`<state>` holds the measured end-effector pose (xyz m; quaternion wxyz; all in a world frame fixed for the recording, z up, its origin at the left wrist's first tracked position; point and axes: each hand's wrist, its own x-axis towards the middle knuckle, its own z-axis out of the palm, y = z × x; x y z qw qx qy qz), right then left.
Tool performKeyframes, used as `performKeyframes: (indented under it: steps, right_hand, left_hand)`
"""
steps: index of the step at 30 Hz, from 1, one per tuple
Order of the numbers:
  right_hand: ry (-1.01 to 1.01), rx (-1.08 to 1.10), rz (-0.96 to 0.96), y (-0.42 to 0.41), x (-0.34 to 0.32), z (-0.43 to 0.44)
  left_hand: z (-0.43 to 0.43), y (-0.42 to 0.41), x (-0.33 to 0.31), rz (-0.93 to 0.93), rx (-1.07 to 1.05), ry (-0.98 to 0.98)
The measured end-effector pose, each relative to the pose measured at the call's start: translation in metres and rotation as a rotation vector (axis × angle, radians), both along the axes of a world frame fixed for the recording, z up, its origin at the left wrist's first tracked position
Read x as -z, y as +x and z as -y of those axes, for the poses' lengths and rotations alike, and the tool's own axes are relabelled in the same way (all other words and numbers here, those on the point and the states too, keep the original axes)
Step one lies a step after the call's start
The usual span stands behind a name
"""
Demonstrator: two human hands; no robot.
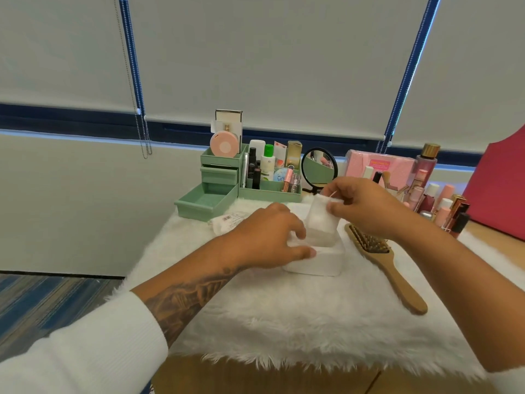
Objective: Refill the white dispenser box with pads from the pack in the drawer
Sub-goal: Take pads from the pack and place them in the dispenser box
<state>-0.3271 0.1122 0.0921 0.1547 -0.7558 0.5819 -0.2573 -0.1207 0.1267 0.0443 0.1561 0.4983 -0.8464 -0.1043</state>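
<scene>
The white dispenser box (pixel 318 263) sits on the white fur mat, its top open. My left hand (pixel 270 237) grips the box's left side with thumb and fingers. My right hand (pixel 366 206) pinches the top of a clear pack of white pads (pixel 319 220), held upright over the box opening with its lower end inside. The green drawer (pixel 204 201) stands pulled out at the back left. A crumpled plastic wrapper with a label (pixel 224 221) lies in front of the drawer.
A green organiser (pixel 270 191) with bottles and tubes stands behind the box, a round mirror (pixel 319 166) beside it. A wooden hairbrush (pixel 386 263) lies right of the box. Cosmetics (pixel 437 200) crowd the back right. The fur mat (pixel 284 317) stretches toward me.
</scene>
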Motion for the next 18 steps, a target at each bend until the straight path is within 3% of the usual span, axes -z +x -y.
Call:
performKeyframes:
  steps: [4, 11, 18]
  right_hand:
    - [0.166, -0.066, -0.215, 0.005, 0.003, 0.013]
    - [0.162, -0.157, -0.424, 0.016, 0.012, 0.017]
    - [-0.293, -0.304, -0.579, 0.007, 0.024, -0.005]
  left_hand:
    - [-0.01, -0.011, -0.005, 0.258, 0.037, 0.048]
    - [-0.019, -0.013, -0.012, 0.305, 0.033, 0.036]
    - [-0.008, -0.012, -0.001, 0.429, 0.132, -0.178]
